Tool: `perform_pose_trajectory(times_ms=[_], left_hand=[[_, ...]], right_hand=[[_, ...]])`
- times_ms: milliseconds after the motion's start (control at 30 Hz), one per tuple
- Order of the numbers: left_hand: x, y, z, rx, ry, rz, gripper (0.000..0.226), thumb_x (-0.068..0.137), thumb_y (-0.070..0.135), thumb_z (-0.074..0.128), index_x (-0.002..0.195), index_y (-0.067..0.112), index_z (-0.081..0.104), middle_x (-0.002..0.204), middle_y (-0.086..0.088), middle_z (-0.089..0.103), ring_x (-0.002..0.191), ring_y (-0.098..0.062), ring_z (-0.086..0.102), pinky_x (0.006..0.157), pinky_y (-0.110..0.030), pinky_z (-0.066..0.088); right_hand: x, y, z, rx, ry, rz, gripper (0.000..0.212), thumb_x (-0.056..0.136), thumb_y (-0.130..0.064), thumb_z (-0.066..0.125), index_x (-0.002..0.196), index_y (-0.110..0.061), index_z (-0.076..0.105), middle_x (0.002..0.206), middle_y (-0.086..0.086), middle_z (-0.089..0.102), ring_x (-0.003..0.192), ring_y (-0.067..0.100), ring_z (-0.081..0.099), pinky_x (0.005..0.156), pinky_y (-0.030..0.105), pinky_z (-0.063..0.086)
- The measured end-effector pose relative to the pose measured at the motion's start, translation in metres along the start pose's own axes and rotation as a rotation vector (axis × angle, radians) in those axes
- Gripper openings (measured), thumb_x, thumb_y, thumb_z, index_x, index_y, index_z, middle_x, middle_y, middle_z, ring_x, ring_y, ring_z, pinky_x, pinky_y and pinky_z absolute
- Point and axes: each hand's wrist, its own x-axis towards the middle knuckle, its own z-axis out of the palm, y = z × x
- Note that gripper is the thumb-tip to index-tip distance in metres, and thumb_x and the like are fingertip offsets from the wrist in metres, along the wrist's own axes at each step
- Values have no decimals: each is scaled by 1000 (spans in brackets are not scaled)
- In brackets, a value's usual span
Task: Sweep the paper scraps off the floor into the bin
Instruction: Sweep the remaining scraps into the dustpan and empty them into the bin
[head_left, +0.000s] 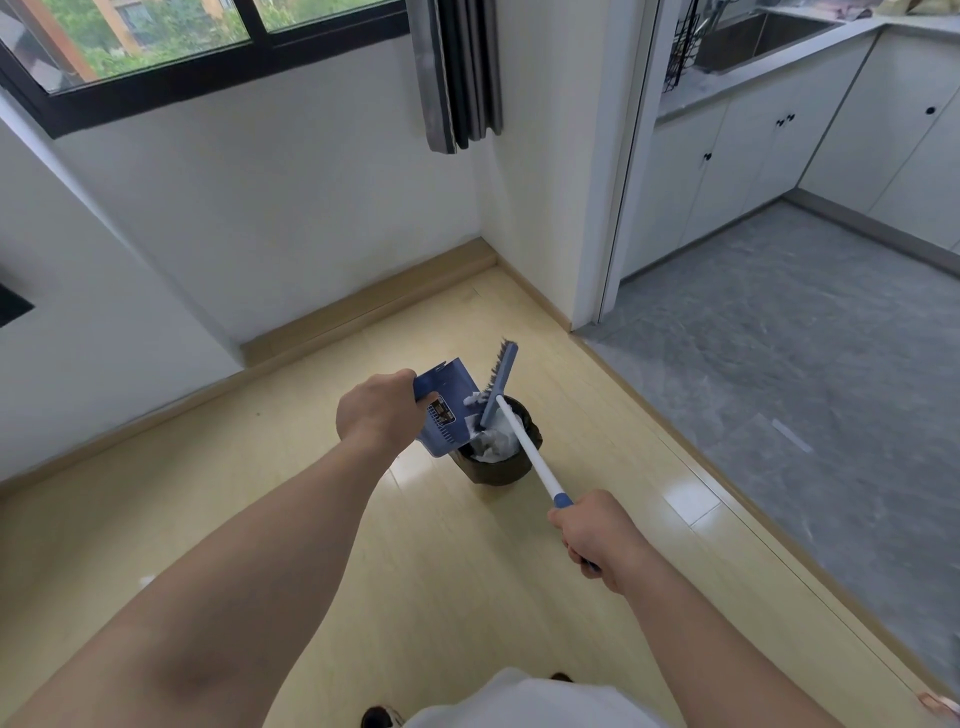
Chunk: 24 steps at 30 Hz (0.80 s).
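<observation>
Left hand (376, 413), fingers curled round the rear of a blue plastic dustpan (447, 384), which tilts mouth-down to the right over a small dark round bin (498, 470) standing mid-scene on the pale wood floor (457, 571). White paper scraps (471, 400) at the pan's lip, more already in the bin: emptying judged nearly done, though one pale fleck (147, 581) near left may remain unswept. Right hand (597, 530) gripping the white-handled blue broom (500, 382), long axis near-right to far-left, bristles toward the pan.

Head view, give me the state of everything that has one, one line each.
dustpan: tipped over the bin, gripped by the left hand.
broom: head raised beside the dustpan, handle gripped by the right hand.
bin: upright, lined, holding white paper.
cabinet doors: closed.
</observation>
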Motion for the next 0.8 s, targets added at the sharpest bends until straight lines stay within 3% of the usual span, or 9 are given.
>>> perform_pose_trajectory(times_ms=[167,433,800], left_hand=[[2,0,3,-1,-12,-7,29,96,50,46,85,25,55,77,2,59,68,-25,57,54,-26,38],[0,0,1,27,-9,6,28,97,48,45,86,24,54,75,3,58,66,-24,57,52,-25,37],[-15,12,-11,117,22,115,23,99,42,44,91,23,56,79,4,57,65,-23,54,52,-25,31]], right_hand=[[5,-2,-5,-30,25,-29,3,89,-10,51,87,-8,53,66,7,42,50,17,34,41,19,27],[-1,-10,-15,80,31,-20,16,90,-9,53,75,-9,50,61,8,41,46,17,32,41,18,24],[-6,-16,-8,149,24,18,11,89,-6,52,78,-7,51,58,7,40,43,16,30,39,15,23]])
